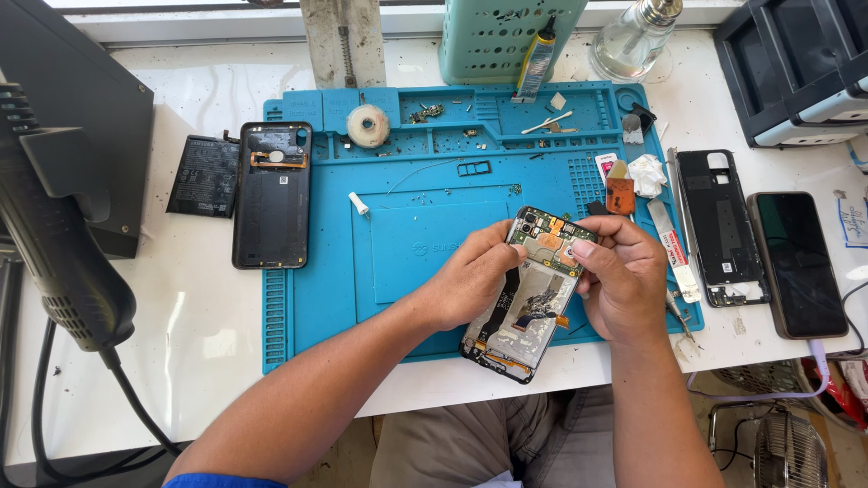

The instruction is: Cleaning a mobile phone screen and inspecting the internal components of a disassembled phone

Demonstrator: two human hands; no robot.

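Opened phone [533, 294] held above blue mat [407, 253] near counter [208, 307] front edge, long axis tilted away-right. Left hand [470, 276] closed on its left edge; right hand [619, 276] pinches the upper right corner, equally near.

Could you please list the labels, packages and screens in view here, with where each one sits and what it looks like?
Battery: left of the blue mat, flat black rectangle with a pale printed label.
Glue tube: top of the mat, yellow with black nozzle, leaning on a green basket.
Dark phone screen: far right, black, unlit.
Paper note: right edge, white with blue handwriting.
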